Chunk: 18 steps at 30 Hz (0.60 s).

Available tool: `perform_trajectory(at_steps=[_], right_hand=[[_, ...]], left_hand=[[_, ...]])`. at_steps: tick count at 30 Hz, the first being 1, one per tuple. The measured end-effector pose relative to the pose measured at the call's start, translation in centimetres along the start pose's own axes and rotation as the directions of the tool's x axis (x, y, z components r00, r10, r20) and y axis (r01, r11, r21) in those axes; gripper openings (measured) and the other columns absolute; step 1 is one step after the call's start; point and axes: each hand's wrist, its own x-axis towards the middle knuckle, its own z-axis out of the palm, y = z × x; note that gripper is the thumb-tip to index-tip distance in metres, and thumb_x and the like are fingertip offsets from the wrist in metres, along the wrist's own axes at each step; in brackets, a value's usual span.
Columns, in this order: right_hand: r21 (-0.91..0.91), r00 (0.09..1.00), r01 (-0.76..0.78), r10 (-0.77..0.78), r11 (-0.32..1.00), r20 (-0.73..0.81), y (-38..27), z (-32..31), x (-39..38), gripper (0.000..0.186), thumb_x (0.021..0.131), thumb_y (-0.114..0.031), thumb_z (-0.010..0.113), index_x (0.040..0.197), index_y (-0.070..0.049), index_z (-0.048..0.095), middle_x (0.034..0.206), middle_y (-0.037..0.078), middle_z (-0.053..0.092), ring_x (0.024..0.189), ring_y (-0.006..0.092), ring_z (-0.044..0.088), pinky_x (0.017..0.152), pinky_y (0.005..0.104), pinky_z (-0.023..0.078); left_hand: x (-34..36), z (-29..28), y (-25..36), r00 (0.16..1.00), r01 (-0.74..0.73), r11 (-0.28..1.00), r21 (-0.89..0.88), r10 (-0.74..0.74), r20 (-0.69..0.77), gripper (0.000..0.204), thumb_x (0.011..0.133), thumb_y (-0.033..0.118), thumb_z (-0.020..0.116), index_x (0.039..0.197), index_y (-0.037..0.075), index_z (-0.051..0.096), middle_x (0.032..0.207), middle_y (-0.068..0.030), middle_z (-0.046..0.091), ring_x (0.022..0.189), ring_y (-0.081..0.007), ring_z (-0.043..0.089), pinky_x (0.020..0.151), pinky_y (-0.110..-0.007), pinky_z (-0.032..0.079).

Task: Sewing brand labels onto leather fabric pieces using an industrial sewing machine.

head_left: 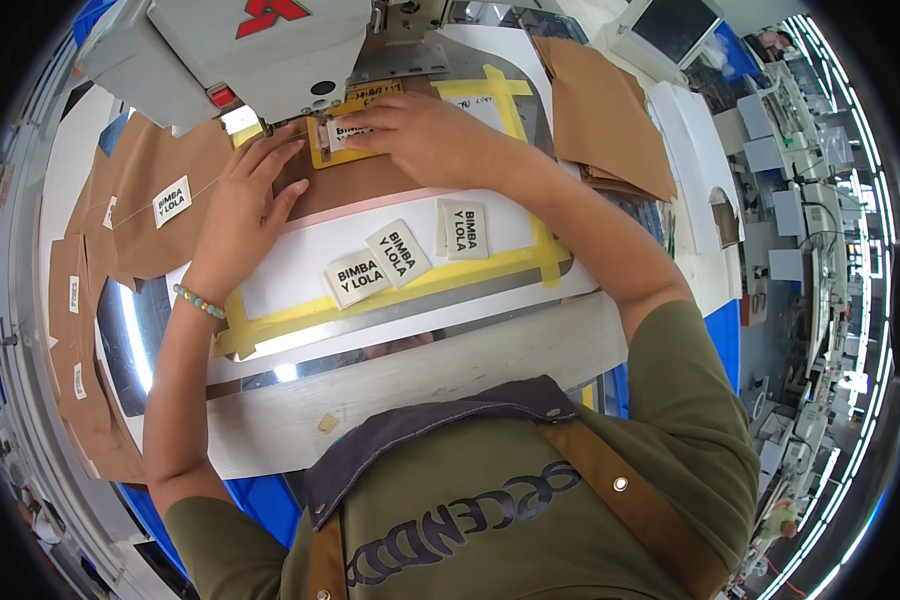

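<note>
Under the sewing machine head (260, 60) lies a brown fabric panel (345, 188) with a pink-edged border. A small yellow template frame (321, 158) sits on it, with a white printed label (342, 134) inside. My right hand (435, 140) reaches in from the right, its outstretched fingers resting on the frame and label. My left hand (242, 200) lies on the fabric just left of the frame, fingers extended and thumb apart, near the needle area. Nearer to me, several loose white labels (398, 252) are spread on the white, yellow-taped board (300, 290).
Brown fabric pieces with white labels (172, 201) sewn or laid on them spread to the left. A stack of brown panels (605, 120) stands at the right, beside a white folded sheet (692, 165). A monitor-like box (665, 30) is farther back. The table's near edge (420, 365) runs before my body.
</note>
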Motion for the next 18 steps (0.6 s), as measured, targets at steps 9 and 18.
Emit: perform_trajectory(at_steps=[9,18], right_hand=[[0.054,0.999,0.015,-0.013,0.998,-0.042,0.1,-0.5,0.4,0.04,0.097,-0.006,0.059,0.131,-0.01,0.078,0.145,0.005,0.071,0.137,0.03,0.062,0.117,0.0433,0.051],[0.065,0.999,0.015,-0.013,0.998,-0.031,-0.1,-1.1,0.5,0.041,0.093,-0.005,0.059,0.128,-0.008,0.079,0.143,0.006,0.072,0.134,0.0311,0.063,0.116,0.043,0.051]], left_hand=[[-0.2,-0.6,-0.5,0.998,-0.048,0.993,0.11,0.044,0.041,0.044,0.096,0.012,0.075,0.137,0.0,0.068,0.152,-0.0141,0.063,0.141,-0.0382,0.056,0.118,-0.047,0.048],[0.2,-1.1,-0.7,0.996,-0.062,0.992,0.114,0.055,0.065,0.042,0.096,0.012,0.075,0.136,-0.001,0.07,0.151,-0.014,0.065,0.139,-0.0387,0.057,0.116,-0.047,0.049]])
